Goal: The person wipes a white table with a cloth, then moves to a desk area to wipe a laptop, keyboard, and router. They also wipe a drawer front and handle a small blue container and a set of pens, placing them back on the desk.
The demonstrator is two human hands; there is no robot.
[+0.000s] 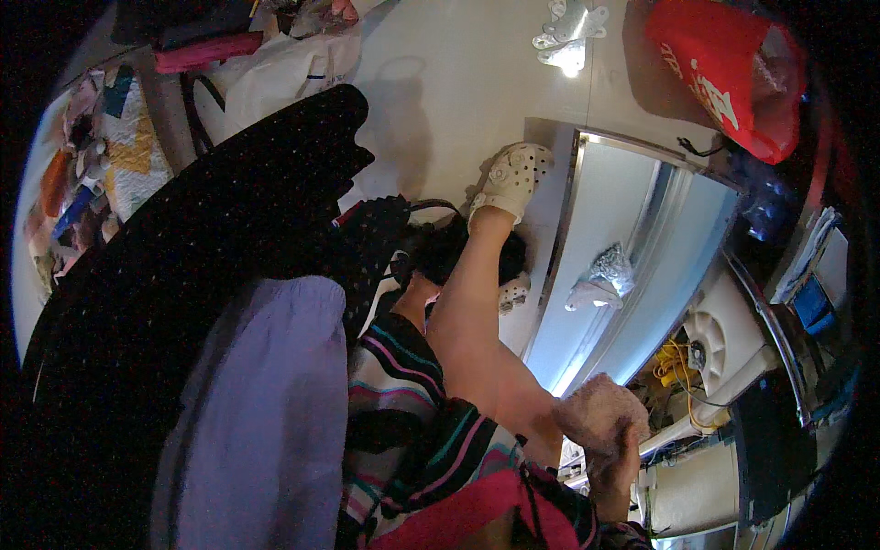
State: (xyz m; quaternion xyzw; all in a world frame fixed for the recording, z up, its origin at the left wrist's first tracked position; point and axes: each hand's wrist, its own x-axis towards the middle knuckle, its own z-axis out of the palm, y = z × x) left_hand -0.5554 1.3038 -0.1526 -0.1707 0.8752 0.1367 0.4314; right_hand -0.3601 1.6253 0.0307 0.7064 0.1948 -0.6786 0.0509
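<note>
At the lower right, my right hand [616, 472] is closed around a fuzzy, pale pinkish-brown bundle [600, 414], which looks like soft cloth; its exact kind does not show. The bundle sits beside my bare thigh. My left hand is nowhere to be seen. Lavender cloth [261, 412] covers the lower left, over or against a large black cloth [229, 211] with tiny pale specks. My lap carries striped fabric [408, 367]. A cream clog [511, 179] with holes is on my stretched-out foot.
A metal-framed glassy panel [570, 211] lies on the pale floor, with a crumpled silvery thing [605, 277] over it. A red bag [706, 69] stands far right. Yellow cord [676, 365] tangles beside a white casing [729, 325]. Shiny metal plates [570, 35] lie at the top.
</note>
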